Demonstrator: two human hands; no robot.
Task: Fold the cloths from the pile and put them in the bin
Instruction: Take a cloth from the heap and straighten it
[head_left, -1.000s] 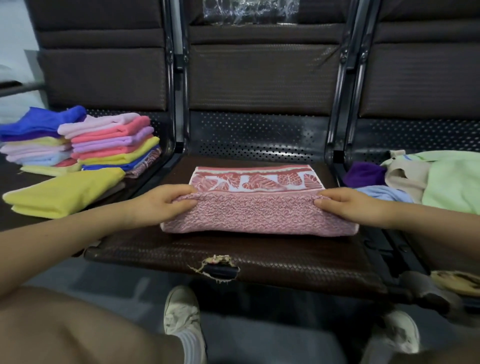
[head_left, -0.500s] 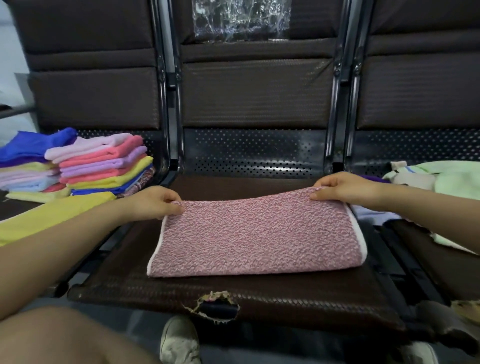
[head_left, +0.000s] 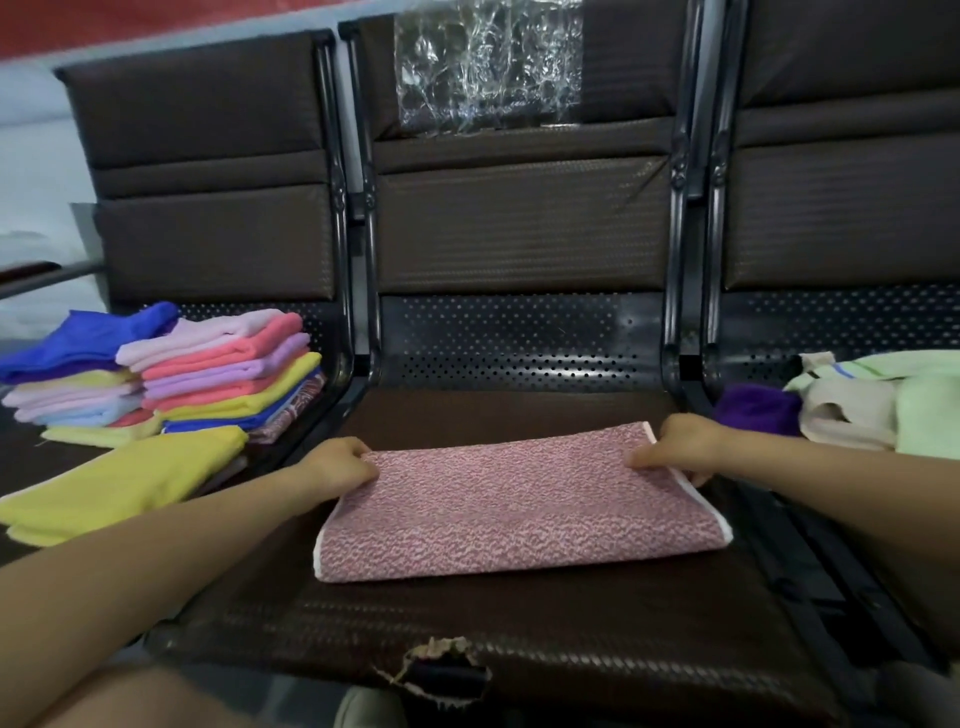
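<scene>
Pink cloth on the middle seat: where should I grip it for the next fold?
Probably by the two short ends of the pink cloth, coming in from left and right. It lies flat and wide across the seat, and the left hand and right hand already hold its far corners there.

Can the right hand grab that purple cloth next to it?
Probably yes. The purple cloth lies on the next seat, just beyond the right hand, with nothing between them. But that hand is pinching the pink cloth's corner, so it would have to let go first.
</scene>
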